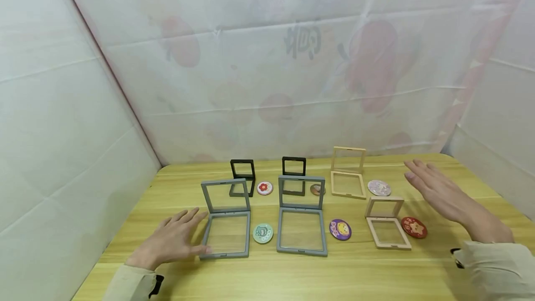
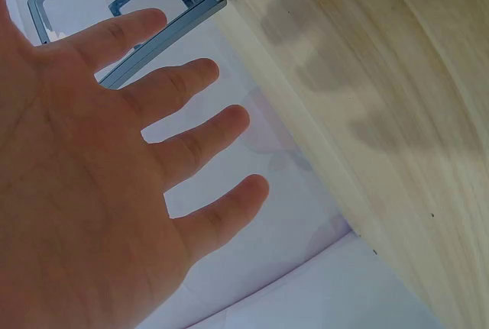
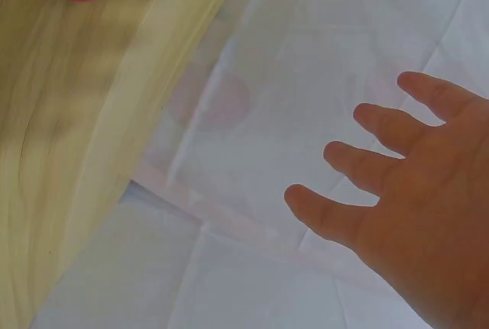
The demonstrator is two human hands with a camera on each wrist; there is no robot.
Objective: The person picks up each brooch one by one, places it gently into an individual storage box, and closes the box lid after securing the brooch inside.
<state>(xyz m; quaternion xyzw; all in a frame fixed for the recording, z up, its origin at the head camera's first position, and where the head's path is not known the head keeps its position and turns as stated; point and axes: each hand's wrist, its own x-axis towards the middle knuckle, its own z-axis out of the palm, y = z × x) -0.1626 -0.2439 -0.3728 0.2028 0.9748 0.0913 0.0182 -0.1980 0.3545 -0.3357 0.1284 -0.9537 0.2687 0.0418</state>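
My left hand point(image 1: 173, 240) is held with fingers spread beside the left grey hinged display frame point(image 1: 229, 211). Its thumb is at that frame's front left corner; whether they touch I cannot tell. In the left wrist view the palm and straight fingers hold nothing. Over the table's right side, my right hand point(image 1: 445, 194) is stretched out flat, fingers extended and holding nothing. Nearest to it are a red round badge point(image 1: 414, 227) with a star, a pale purple badge point(image 1: 379, 188) and a small beige hinged frame point(image 1: 388, 219), which stands propped up like the others.
A second grey frame point(image 1: 302, 207) stands mid-table, between a green badge point(image 1: 263, 233) and a purple badge point(image 1: 340, 229). Behind are two black frames point(image 1: 242, 176), a yellowish frame point(image 1: 349, 172), a flower badge point(image 1: 264, 188) and a brown badge point(image 1: 316, 189). White cloth point(image 1: 267, 82) encloses the wooden table point(image 1: 267, 278).
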